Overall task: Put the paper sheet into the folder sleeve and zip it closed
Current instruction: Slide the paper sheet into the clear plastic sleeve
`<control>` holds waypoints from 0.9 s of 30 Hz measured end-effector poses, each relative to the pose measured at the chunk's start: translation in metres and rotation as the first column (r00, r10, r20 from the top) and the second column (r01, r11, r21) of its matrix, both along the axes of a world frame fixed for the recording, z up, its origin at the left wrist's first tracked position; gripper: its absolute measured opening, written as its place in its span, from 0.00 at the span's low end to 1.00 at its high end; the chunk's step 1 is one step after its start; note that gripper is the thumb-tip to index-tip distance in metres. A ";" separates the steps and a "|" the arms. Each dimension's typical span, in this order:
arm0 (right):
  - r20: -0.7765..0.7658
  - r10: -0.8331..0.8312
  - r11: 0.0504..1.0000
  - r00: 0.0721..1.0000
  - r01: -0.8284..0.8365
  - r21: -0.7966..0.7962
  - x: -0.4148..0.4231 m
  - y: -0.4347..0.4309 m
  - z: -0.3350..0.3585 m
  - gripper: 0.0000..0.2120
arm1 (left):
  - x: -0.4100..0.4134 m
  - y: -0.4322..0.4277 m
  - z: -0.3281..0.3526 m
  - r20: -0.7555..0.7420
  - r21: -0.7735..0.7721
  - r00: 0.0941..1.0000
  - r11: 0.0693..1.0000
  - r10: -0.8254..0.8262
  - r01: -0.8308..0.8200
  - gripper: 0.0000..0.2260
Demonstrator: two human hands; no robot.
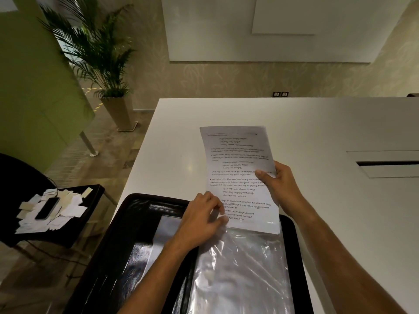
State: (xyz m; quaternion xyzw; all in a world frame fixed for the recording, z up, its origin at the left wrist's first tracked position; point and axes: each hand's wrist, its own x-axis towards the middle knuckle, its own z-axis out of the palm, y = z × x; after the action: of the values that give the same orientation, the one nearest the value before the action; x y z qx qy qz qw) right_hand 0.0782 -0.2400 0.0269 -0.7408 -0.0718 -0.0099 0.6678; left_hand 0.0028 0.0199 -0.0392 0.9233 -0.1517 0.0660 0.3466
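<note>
So the setup is a big white smooth table (317, 132) in a room with beige leaf-patterned wallpaper, a white wall panel (283, 28) up on the far side, and a potted green palm in a tall tan planter (99, 64) at the far left. Down on the left there's a low black side table (90, 196) covered in loose white paper scraps (68, 209) with a black phone (47, 208) lying on top of them.

At the near edge of the table sits an open black zip folder (140, 234), and inside it there's a clear, crinkly plastic sleeve (240, 268) catching a lot of glare. The white printed paper sheet (238, 159) is partway in: its near end is tucked at the sleeve's far opening, the rest sticks out over the table, long axis running near to far, top of the text pointing away, slightly bowed.

Right hand (278, 182) is pinching the sheet's right edge, thumb on top. Left hand (201, 220) has its fingers curled down at the sleeve's mouth by the sheet's left edge, looks like it's holding the plastic, can't fully tell
</note>
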 end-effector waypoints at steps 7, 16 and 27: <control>-0.019 0.010 0.998 1.000 -0.009 0.066 -0.006 -0.005 -0.014 0.14 | -0.013 -0.049 0.011 0.110 0.057 0.977 0.983 -0.180 0.175 0.10; -0.044 0.016 0.993 0.999 -0.011 0.115 -0.020 -0.013 -0.022 0.13 | -0.012 -0.067 0.018 0.031 -0.066 0.995 0.994 -0.090 0.092 0.06; -0.086 -0.074 0.987 0.994 0.086 0.137 -0.031 -0.009 -0.023 0.15 | -0.009 -0.099 0.039 -0.014 0.036 0.979 0.978 -0.203 0.204 0.09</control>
State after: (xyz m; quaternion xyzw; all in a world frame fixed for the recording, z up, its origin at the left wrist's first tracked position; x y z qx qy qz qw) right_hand 0.0471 -0.2487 0.0037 -0.6940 -0.0142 -0.0118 0.7198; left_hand -0.0061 -0.0794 -0.0007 0.9096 -0.2448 0.0229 0.3351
